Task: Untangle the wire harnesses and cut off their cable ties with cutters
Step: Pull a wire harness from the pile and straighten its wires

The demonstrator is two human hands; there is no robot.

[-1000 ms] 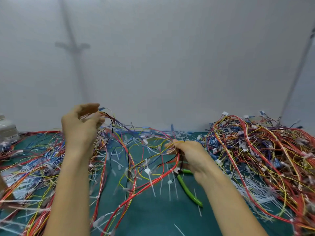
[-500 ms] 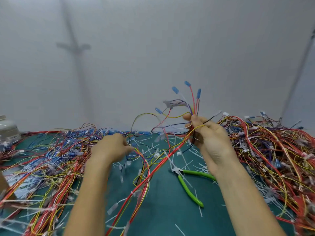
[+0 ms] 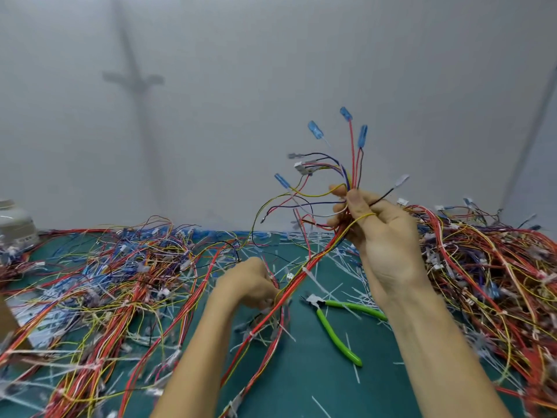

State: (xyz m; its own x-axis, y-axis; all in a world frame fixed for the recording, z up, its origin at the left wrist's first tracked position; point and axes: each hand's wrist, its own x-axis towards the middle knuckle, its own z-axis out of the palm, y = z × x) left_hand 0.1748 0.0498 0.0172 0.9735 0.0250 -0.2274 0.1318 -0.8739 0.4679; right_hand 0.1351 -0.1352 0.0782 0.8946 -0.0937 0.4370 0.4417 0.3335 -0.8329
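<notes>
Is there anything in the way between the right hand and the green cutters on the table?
Nothing visible covers the green-handled metal cutters; they lie on the green mat below the right hand. But that hand grips a bundle of red, yellow and blue wires, so it isn't free.

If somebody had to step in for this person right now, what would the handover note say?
Right hand grips the raised end of one harness, connectors fanned upward.
Left hand holds the same harness lower down, near the mat.
Cutters lie on the mat between the forearms, in neither hand.
Done: many cut tie scraps litter the mat.
Left: a white cable tie is on the held harness; the left pile and right pile wait tangled.
</notes>
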